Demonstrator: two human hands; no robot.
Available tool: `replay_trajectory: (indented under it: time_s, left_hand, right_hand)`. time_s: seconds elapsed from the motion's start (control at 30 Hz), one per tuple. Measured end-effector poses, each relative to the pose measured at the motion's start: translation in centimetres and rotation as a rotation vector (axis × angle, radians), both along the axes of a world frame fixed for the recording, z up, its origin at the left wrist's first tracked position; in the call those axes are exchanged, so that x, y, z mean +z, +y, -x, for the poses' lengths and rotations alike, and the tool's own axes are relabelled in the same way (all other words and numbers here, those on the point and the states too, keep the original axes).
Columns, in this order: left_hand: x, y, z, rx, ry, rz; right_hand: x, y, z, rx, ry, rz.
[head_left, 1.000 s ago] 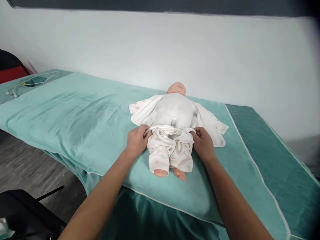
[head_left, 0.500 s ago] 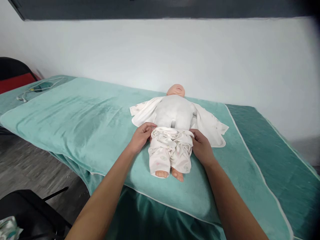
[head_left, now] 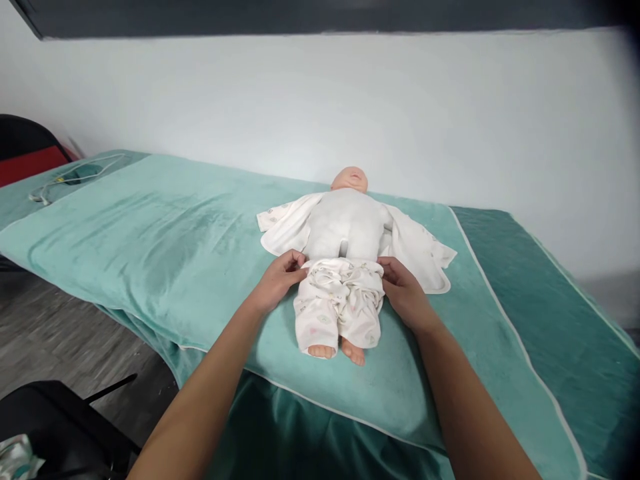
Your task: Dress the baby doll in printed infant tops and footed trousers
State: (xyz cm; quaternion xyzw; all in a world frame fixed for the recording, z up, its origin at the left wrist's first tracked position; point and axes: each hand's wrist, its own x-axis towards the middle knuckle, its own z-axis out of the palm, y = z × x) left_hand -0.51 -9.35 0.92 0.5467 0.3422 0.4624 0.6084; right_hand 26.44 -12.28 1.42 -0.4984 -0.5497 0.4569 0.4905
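Observation:
A baby doll (head_left: 345, 220) with a pale cloth torso lies on its back, head toward the wall and feet toward me. White printed baby trousers (head_left: 340, 300) are bunched around its legs, with the toes showing below the cuffs. My left hand (head_left: 280, 277) pinches the trousers' waistband at the left side. On the opposite side, my right hand (head_left: 403, 287) has its fingers closed on the waistband, partly hidden behind the cloth. A white baby shirt (head_left: 417, 253) lies spread open beneath the doll, its sleeves stretched out to both sides.
The bed is covered with a light green blanket (head_left: 200, 227) over a darker green sheet (head_left: 540, 267). A looped white cord (head_left: 43, 193) lies at the far left. Black chairs (head_left: 55, 420) stand at left. A white wall (head_left: 300, 100) rises behind.
The left thumb has shifted onto the waistband's outside edge, and the waistband sits slightly lower and straighter. The right hand keeps nearly the same hold. The view has moved a little.

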Motion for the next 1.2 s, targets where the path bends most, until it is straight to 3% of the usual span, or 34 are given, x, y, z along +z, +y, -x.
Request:
replay_trajectory:
  time_s: [0.1,0.3,0.47,0.63,0.73,0.97,1.2]
  left_hand:
    - [-0.2,-0.1,-0.3,0.084,-0.066,-0.028]
    - [-0.7,0.5,-1.2,0.301,-0.014,-0.123]
    - [-1.0,2.5,-2.2,0.448,0.040,-0.222]
    - [-0.8,4.8,-2.8,0.543,0.189,-0.301]
    - [-0.7,5.5,-3.2,0.513,0.273,-0.280]
    - [0.0,5.4,-2.9,0.219,0.307,-0.233]
    - [0.7,5.3,-2.5,0.114,0.181,-0.097]
  right_hand:
    - [-0.2,0.4,0.3,-0.015,-0.030,-0.011]
    - [-0.1,0.8,0.6,-0.073,-0.140,0.014]
    - [-0.2,0.8,0.4,-0.209,-0.236,0.084]
    - [-0.1,0.9,0.5,-0.261,-0.229,0.167]
    - [0.1,0.8,0.6,-0.261,-0.264,0.157]
    - [0.1,0.2,0.8,-0.226,-0.365,-0.049]
    - [0.4,0.8,0.6,-0.227,-0.396,-0.134]
